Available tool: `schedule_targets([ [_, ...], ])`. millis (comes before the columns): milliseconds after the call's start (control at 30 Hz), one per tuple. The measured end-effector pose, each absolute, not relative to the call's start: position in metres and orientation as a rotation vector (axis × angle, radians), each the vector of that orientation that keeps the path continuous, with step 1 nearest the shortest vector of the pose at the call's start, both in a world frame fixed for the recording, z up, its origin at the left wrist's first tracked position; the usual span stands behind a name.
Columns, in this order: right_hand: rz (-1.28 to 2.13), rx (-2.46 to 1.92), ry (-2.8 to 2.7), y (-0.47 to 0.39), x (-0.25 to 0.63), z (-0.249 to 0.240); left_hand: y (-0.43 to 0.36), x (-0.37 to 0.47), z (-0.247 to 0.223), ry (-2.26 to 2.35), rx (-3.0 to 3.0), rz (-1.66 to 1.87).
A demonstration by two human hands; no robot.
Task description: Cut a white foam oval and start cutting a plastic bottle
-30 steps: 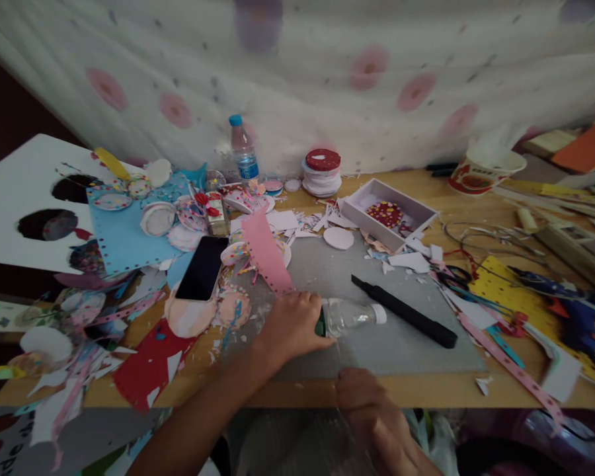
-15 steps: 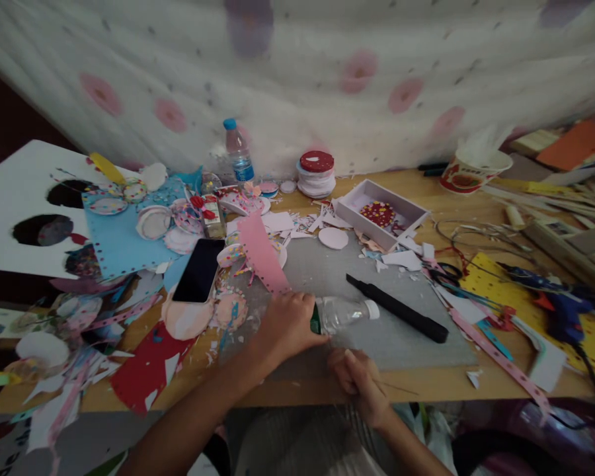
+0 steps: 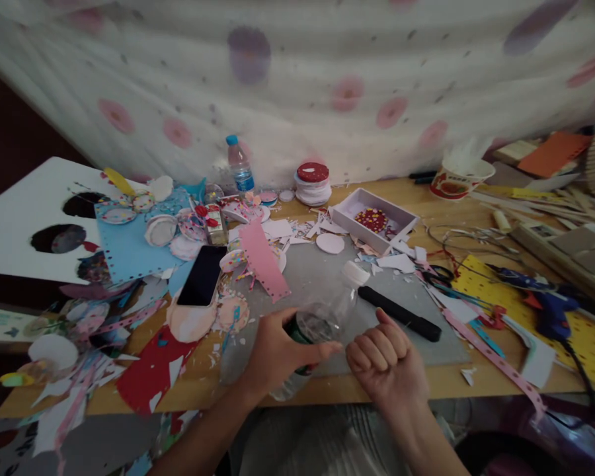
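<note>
A clear plastic bottle [image 3: 290, 387] with a green label is gripped by my left hand [image 3: 280, 347], the fingers wrapped round its middle. Its wall looks cut across, showing an open rim [image 3: 322, 319]. The clear bottle top [image 3: 347, 299] with its white cap [image 3: 356, 273] tilts away beyond that rim; whether the two parts are still joined I cannot tell. Close by on the right, my right hand [image 3: 384, 357] is closed in a fist, thumb up. What it holds, if anything, is hidden. A black tool handle [image 3: 401, 314] lies on the grey cutting mat [image 3: 302, 271] just past it.
Left of the mat lie a phone [image 3: 201, 276], red card [image 3: 151, 363] and many paper scraps. A pink strip [image 3: 264, 259] and a lilac box [image 3: 401, 233] are behind. To the right are scissors [image 3: 439, 274], a blue glue gun [image 3: 550, 311] and its cord.
The bottle has gone from lying on its side to tilted up, its open rim showing and the capped top bent away. My right hand has risen, and the thin strand by it no longer shows.
</note>
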State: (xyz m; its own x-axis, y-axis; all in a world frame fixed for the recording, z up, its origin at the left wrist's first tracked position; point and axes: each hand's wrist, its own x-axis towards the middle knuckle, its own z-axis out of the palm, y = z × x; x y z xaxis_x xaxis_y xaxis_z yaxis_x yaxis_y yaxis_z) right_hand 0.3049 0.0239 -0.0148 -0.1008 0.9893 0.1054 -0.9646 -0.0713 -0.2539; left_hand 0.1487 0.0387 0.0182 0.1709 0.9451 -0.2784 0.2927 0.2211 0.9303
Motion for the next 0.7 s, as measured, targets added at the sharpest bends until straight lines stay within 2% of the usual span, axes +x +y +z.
schedule_targets([
  [233,1.737,-0.016,-0.240,0.015,0.307,0.008,0.027,0.144,0.036,1.225,1.245,0.695],
  [433,1.759,0.050,-0.211,0.007,0.304,0.024,0.018,0.143,0.032,1.139,1.136,0.715],
  [567,1.694,-0.136,-0.347,0.011,0.305,0.022,0.017,0.145,0.031,1.168,1.181,0.766],
  [700,1.509,-0.505,-0.545,0.024,0.325,0.009,0.021,0.136,0.034,1.387,1.396,0.864],
])
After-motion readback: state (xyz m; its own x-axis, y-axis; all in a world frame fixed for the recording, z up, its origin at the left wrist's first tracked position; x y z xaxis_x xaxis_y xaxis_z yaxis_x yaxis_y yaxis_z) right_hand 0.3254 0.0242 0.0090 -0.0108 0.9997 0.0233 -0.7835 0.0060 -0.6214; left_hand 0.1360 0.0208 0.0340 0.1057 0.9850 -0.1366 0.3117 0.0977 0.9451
